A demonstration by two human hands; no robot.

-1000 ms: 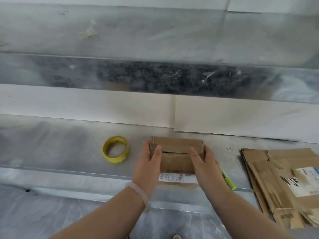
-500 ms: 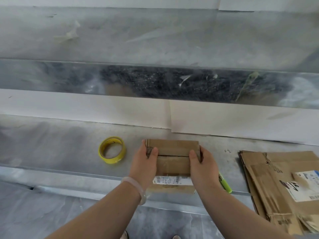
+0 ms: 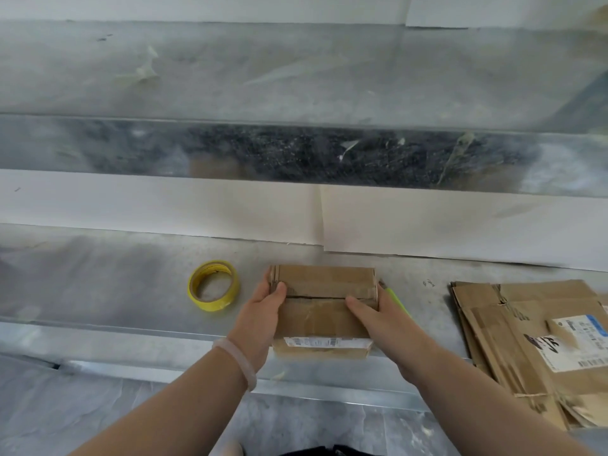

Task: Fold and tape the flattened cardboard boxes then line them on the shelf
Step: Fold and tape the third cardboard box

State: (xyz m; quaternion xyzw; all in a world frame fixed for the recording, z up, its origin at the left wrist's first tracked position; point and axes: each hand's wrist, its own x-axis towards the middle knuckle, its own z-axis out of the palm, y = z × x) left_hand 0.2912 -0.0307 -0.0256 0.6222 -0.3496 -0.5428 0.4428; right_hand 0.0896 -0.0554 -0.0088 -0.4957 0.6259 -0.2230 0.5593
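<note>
A small folded cardboard box (image 3: 324, 306) stands on the metal shelf (image 3: 115, 284), its two top flaps meeting along a middle seam and a white label on its near face. My left hand (image 3: 261, 319) grips its left side with the thumb on the top flap. My right hand (image 3: 378, 319) grips the right side, thumb lying across the top near the seam. A roll of yellow tape (image 3: 213, 290) lies flat on the shelf to the left of the box. A stack of flattened cardboard boxes (image 3: 533, 347) lies at the right.
A green marker (image 3: 396, 299) lies just right of the box, partly hidden by my right hand. White paper lines the wall behind the shelf. An upper metal shelf (image 3: 296, 77) runs above. The shelf's front edge is just under the box.
Both hands stay on the box and have slid a little along its sides. The box has barely shifted on the shelf.
</note>
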